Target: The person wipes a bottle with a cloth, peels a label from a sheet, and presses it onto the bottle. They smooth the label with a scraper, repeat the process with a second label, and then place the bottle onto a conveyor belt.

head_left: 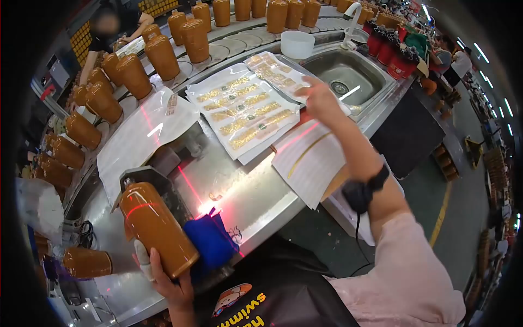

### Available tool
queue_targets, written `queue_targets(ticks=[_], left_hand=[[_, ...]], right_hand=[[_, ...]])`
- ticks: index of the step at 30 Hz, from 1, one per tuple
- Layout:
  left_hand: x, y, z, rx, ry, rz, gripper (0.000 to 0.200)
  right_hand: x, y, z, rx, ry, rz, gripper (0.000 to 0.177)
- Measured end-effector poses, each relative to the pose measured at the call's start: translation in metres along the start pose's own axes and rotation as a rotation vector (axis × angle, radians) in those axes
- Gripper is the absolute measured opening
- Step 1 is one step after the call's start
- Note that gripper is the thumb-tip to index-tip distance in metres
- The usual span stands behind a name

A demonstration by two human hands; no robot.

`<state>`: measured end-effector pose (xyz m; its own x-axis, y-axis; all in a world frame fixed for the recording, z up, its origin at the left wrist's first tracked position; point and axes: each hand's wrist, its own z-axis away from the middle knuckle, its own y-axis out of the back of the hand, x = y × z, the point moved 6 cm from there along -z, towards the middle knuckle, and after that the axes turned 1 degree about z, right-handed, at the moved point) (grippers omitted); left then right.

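Observation:
My left hand (171, 280) is wrapped round the base of a glossy brown bottle (158, 226). A pale covering is on one finger. The bottle lies tilted on a dark cradle (155, 177), its neck pointing away from me, and a red laser line crosses its shoulder. Beside its base is a blue cloth (212, 240). My right hand (321, 101) is at the right edge of a smaller sheet of gold decals (275, 71), fingers curled; whatever is between the fingertips cannot be made out. Left of it lies a larger sheet with rows of gold decals (248, 111).
Several brown bottles (162, 57) stand on a curved conveyor (239, 46). A sink (348, 79) with a white faucet (351, 24) and a white bowl (297, 44) is at the back right. Paper sheets (310, 158) overhang the bench edge. A co-worker (111, 32) sits across the conveyor.

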<state>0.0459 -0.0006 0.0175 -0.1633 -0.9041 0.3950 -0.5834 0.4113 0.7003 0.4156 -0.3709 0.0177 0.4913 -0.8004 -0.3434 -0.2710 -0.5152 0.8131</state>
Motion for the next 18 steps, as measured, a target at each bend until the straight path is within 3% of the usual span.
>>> queue_targets(ticks=[3, 7, 10, 13, 16, 18], left_hand=[[-0.011, -0.002, 0.010, 0.014, 0.059, 0.033, 0.065], [-0.021, -0.004, 0.025, -0.011, 0.030, 0.108, 0.065], [-0.037, -0.002, 0.043, -0.014, 0.096, 0.088, 0.067], [-0.045, -0.004, 0.057, -0.015, 0.188, 0.196, 0.067], [-0.040, -0.004, 0.052, -0.002, 0.152, 0.226, 0.067], [-0.038, -0.004, 0.049, -0.026, 0.127, 0.245, 0.066]], right_hand=[[0.070, -0.025, -0.056, -0.172, 0.016, 0.292, 0.040], [0.060, -0.050, -0.083, -0.449, -0.042, 0.379, 0.037], [0.091, -0.044, -0.107, -0.283, -0.172, 0.512, 0.026], [0.128, -0.052, -0.123, -0.400, -0.342, 0.450, 0.027], [0.158, -0.067, -0.123, -0.317, -0.454, 0.400, 0.025], [0.158, -0.062, -0.123, -0.092, -0.339, 0.500, 0.023]])
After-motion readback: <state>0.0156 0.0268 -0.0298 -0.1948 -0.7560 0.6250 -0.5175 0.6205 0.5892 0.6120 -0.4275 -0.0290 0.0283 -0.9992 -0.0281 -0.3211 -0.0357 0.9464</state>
